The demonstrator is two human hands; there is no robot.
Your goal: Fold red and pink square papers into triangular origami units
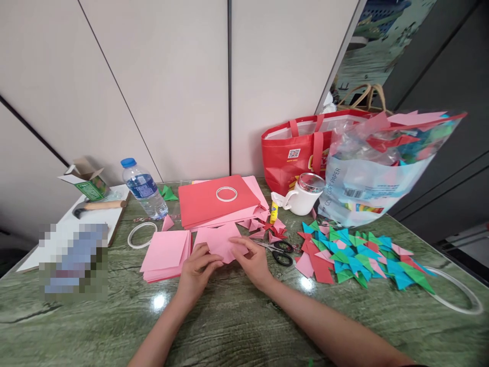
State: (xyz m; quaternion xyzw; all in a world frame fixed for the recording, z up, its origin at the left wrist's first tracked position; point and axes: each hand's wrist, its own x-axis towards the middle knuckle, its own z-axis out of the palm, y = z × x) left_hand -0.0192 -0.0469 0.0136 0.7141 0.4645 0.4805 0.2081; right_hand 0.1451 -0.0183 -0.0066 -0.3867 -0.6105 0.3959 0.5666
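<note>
My left hand (198, 269) and my right hand (255, 261) meet over a pink paper sheet (223, 243) lying on the green table (237, 321). Both hands pinch and press its near edge, fingers curled onto the paper. A stack of pink square sheets (166, 252) lies just left of my left hand. Black-handled scissors (280, 252) rest right of my right hand.
A red paper stack (208, 204) with a tape ring (226, 193) lies behind. Folded blue, green and red pieces (359, 255) spread at right. Also here: water bottle (144, 189), white mug (303, 196), glue stick (274, 211), red bag (298, 153), plastic bag of paper (378, 173), hammer (99, 206).
</note>
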